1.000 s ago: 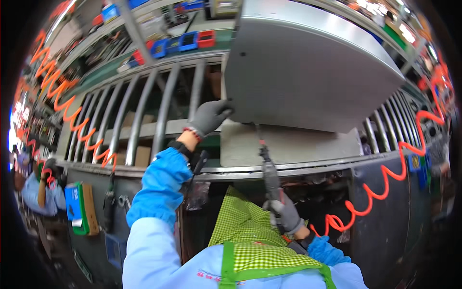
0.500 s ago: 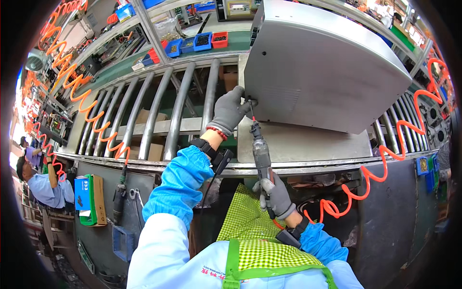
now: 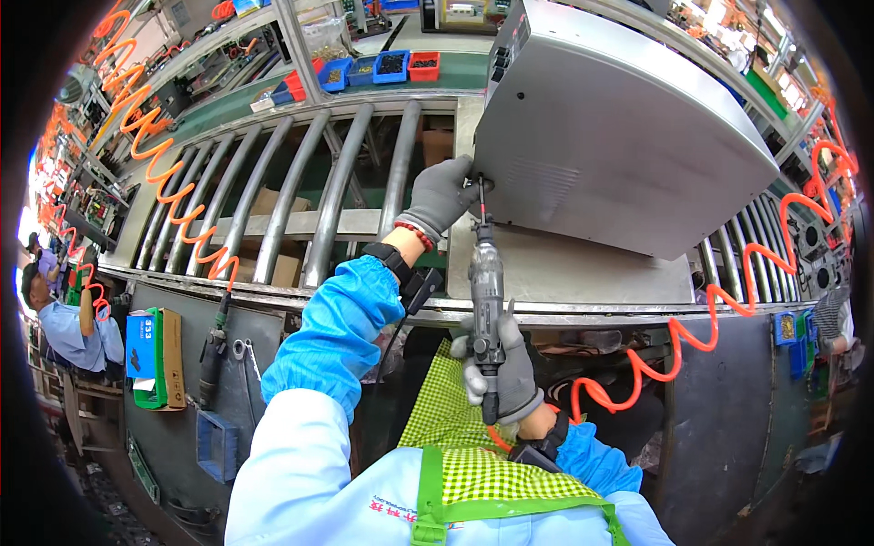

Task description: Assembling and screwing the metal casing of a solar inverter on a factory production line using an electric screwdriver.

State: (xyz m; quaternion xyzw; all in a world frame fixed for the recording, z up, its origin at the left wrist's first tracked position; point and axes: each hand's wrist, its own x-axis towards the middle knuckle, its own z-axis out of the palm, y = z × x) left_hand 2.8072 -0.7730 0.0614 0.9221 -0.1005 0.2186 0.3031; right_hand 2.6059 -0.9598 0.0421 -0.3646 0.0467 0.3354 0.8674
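A large grey metal case [image 3: 619, 136] stands tilted across the conveyor, with vent slots and screw holes in its side. My right hand [image 3: 512, 369], in a grey glove, grips the lower body of a dark air screwdriver [image 3: 488, 284]. The tool points away from me, its thin bit reaching the case's lower left corner. At that corner my left hand [image 3: 441, 196], also gloved, has its fingers pinched together beside the bit's tip. Whatever lies between those fingertips is hidden.
Metal rollers [image 3: 335, 196] run left of a flat metal plate [image 3: 583, 273] under the case. Blue bins [image 3: 391, 67] and a red bin [image 3: 424, 66] hold small parts behind. Orange coiled hoses [image 3: 637, 369] hang on both sides. Another screwdriver [image 3: 212, 359] lies at left, near a seated person [image 3: 77, 328].
The screwdriver has swung straighter, its handle end shifting left with my right hand. My left hand stays at the case's corner. The whole view has shifted slightly.
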